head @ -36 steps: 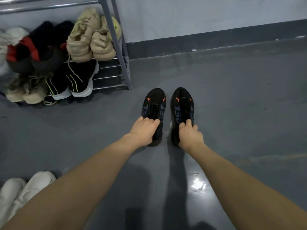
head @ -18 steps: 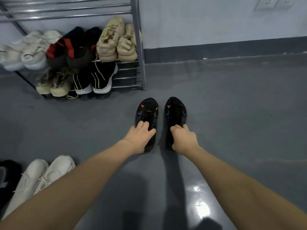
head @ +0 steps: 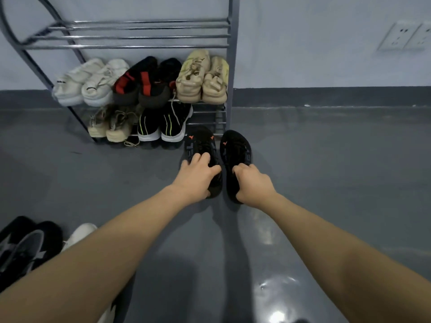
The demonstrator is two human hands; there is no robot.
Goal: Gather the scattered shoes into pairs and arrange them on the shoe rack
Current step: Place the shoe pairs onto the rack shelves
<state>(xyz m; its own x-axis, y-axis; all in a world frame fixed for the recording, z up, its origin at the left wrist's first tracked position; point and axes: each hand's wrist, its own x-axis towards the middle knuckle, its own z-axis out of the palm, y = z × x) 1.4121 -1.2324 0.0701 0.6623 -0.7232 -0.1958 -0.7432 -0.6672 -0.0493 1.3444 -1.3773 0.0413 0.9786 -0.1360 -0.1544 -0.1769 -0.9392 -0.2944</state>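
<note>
Head view: black shoes (head: 235,148) in both hands.

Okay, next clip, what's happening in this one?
A person is tidying shoes onto a metal shoe rack. The left hand and the right hand each grip one shoe of a black pair with orange marks, toes pointing at the rack's bottom right corner. Five pairs already sit on the two lower shelves; the top shelf is bare. A white shoe and dark shoes wait on the floor at lower left.
</note>
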